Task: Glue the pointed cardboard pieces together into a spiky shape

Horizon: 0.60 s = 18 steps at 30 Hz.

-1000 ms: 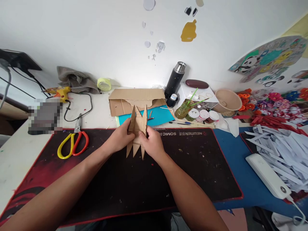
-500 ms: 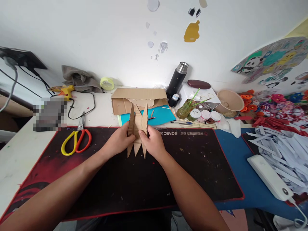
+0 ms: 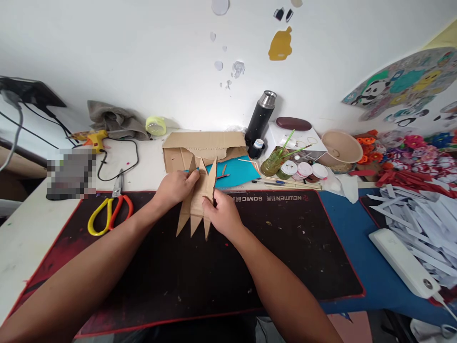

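Note:
Between my two hands is a brown cardboard piece, folded lengthwise, with pointed tips at top and bottom. My left hand pinches its left flap near the upper end, thumb on the front. Lower down, my right hand grips the right flap, with the thumb pressed on the inner face. The piece is held above the black desk mat. Behind it lie a larger torn cardboard sheet and a blue sheet with a pencil-like stick on it.
Scissors with yellow and red handles lie left, near a yellow glue gun and its cord. At the back stand a black thermos and several paint jars. White paper strips and a white power bank-like device are at right.
My left hand has moved up along the cardboard's left flap. The piece has tilted, its lower tips swinging left, and its left flap has opened outward. The view has shifted slightly.

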Each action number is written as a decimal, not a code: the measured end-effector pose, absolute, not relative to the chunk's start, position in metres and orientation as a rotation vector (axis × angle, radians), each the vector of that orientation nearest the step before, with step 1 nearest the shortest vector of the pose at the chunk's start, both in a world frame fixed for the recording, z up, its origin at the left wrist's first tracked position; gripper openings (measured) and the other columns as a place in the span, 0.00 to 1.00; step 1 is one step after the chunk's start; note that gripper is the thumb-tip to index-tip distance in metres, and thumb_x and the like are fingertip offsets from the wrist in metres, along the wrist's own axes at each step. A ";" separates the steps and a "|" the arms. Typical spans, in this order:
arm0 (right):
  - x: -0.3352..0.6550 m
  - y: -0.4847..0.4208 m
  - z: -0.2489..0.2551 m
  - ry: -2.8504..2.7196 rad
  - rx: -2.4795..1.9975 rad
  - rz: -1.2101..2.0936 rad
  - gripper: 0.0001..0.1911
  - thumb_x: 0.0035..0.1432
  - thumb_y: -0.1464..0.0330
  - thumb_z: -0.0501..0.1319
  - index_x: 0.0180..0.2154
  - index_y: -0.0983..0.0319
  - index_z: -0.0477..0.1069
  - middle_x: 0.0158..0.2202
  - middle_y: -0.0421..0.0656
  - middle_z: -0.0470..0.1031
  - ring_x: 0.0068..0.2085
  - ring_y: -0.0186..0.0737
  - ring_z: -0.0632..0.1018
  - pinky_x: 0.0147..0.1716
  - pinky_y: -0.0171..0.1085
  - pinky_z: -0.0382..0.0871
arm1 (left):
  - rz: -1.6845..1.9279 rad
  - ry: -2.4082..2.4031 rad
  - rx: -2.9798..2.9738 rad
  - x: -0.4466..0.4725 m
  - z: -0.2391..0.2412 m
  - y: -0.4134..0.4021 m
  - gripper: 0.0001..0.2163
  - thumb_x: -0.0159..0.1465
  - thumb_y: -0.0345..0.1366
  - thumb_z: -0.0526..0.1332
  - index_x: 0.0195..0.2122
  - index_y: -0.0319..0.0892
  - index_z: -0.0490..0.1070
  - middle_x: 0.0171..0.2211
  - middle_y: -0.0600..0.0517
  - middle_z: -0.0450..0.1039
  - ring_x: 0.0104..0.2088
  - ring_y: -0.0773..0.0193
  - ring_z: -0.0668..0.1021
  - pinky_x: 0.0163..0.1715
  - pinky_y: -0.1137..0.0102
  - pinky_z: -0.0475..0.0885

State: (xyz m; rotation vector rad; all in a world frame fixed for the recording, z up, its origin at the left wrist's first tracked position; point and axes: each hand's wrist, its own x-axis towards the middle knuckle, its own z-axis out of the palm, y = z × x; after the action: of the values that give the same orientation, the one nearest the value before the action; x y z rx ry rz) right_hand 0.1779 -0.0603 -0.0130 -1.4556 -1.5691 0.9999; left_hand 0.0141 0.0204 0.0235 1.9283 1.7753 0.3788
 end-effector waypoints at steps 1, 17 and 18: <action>0.178 -0.060 -0.014 -1.554 -1.457 1.008 0.09 0.66 0.63 0.60 0.41 0.60 0.76 0.37 0.44 0.82 0.38 0.44 0.79 0.38 0.38 0.67 | 0.370 1.758 1.943 0.016 0.023 0.021 0.22 0.67 0.52 0.51 0.17 0.49 0.56 0.19 0.47 0.65 0.25 0.53 0.71 0.29 0.62 0.56; 0.185 -0.056 -0.014 -1.517 -1.546 0.871 0.06 0.65 0.64 0.61 0.37 0.59 0.74 0.36 0.44 0.82 0.37 0.45 0.80 0.36 0.38 0.65 | 0.601 1.366 1.754 0.020 0.008 -0.032 0.28 0.56 0.32 0.58 0.60 0.40 0.63 0.47 0.44 0.79 0.44 0.49 0.81 0.43 0.60 0.76; 0.185 -0.056 -0.014 -1.511 -1.540 0.871 0.06 0.65 0.64 0.61 0.37 0.59 0.74 0.37 0.44 0.83 0.38 0.45 0.80 0.37 0.38 0.66 | 0.622 1.348 1.748 0.021 0.008 -0.034 0.31 0.57 0.31 0.58 0.64 0.39 0.61 0.50 0.42 0.79 0.46 0.49 0.82 0.45 0.59 0.76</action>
State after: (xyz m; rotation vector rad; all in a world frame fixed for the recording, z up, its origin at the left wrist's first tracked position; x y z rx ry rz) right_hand 0.1848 -0.0562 -0.0137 -1.5397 -1.5112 0.8713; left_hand 0.0208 -0.0344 0.0077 1.7480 1.3479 0.6219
